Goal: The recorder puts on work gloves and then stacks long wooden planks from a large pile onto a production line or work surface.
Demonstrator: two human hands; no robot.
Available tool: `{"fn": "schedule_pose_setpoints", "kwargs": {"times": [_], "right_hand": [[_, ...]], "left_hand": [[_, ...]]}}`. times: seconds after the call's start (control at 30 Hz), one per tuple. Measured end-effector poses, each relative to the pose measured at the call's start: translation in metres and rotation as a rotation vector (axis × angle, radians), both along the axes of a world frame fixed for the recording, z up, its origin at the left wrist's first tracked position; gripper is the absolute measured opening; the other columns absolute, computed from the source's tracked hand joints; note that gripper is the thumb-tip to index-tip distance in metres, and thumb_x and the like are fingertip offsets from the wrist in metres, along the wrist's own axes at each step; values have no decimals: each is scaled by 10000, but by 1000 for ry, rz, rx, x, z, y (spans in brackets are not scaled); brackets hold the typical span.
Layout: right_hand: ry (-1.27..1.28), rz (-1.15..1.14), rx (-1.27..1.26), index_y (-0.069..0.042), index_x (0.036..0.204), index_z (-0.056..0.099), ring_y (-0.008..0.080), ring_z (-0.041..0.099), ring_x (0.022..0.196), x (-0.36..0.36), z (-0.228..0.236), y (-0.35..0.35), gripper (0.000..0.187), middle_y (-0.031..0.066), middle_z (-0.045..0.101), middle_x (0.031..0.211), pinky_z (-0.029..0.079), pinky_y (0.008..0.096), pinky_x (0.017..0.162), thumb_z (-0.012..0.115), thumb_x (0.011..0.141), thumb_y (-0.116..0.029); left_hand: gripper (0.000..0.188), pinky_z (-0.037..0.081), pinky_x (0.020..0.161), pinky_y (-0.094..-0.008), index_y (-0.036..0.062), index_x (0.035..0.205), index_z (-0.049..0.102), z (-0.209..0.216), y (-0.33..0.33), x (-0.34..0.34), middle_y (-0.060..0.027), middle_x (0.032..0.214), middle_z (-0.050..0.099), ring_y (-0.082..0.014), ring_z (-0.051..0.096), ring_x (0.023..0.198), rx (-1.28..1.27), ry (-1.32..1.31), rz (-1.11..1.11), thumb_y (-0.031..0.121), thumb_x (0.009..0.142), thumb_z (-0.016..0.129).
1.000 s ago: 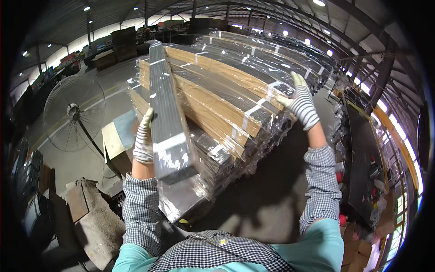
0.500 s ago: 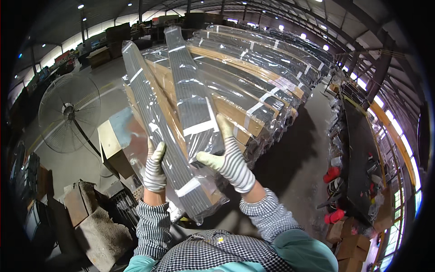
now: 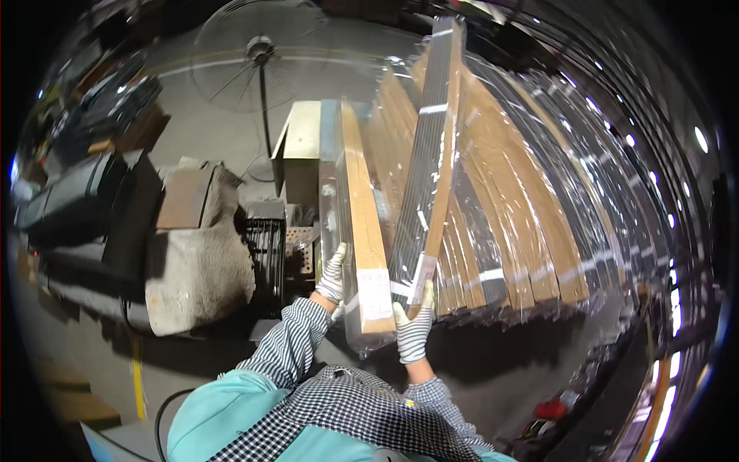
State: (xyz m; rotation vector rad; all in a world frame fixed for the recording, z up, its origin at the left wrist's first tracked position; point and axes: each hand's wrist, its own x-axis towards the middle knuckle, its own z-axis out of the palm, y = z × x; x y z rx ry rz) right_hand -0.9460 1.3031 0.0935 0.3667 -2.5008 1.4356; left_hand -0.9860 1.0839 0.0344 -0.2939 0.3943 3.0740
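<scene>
My left hand (image 3: pixel 332 276), in a striped work glove, grips the left side of a long plastic-wrapped bundle with a tan face (image 3: pixel 360 223), near its lower end. My right hand (image 3: pixel 413 329), gloved the same way, holds the lower end of a second long wrapped bundle of grey profiles (image 3: pixel 431 154) that leans up and to the right. Both bundles are lifted in front of a large stack of similar wrapped bundles (image 3: pixel 523 200) on the right.
A standing fan (image 3: pixel 260 58) is at the top centre. A cardboard box (image 3: pixel 300 142) sits behind the bundles. A black wire crate (image 3: pixel 265 246) and cloth-covered boxes (image 3: pixel 196 254) stand to the left. A red object (image 3: pixel 548 408) lies on the floor lower right.
My view has swung left and down, so the stack now sits on the right. Both hands have shifted toward the lower ends of the two bundles, which now spread apart in a V.
</scene>
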Motion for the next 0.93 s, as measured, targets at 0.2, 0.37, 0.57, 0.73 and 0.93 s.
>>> {"fn": "schedule_pose_setpoints", "kwargs": {"times": [0.2,0.37,0.57,0.73,0.93], "right_hand": [[-117,-74,705,-150,1590,284,438,535,1227,1,-42,7,1036,297,487,1344,452,472,1066,817,732,-375],[-366,-31,656,-150,1554,379,398,596,1099,21,-58,43,1040,231,529,1225,518,436,944,879,658,-321],[-380,-48,853,-157,1582,310,402,593,1027,41,-99,77,1027,230,519,1146,523,470,883,831,716,-335],[-228,230,1120,-88,1284,593,374,617,1081,13,-83,94,601,204,617,1188,523,481,893,757,740,-286],[-258,673,1199,-40,1147,649,356,679,959,-19,-39,22,425,198,698,1084,540,464,810,666,865,-358]], "left_hand": [[766,451,1079,-466,107,1505,426,-138,30,9,-111,1463,530,-281,532,1293,19,-271,-68,575,935,634],[618,489,1022,-449,142,1510,425,-231,58,33,-67,1455,528,-246,543,1266,-240,-460,94,484,1012,558],[458,526,897,-358,107,1404,538,-267,95,25,-46,1112,675,-180,611,1040,-275,-246,-176,307,998,613],[328,512,595,-367,86,1278,627,-202,60,7,-71,853,679,-200,617,667,-1101,-450,240,181,964,616],[208,554,754,-307,28,1059,683,-25,96,76,-66,948,692,-146,644,824,-1104,-325,396,127,882,730]]}}
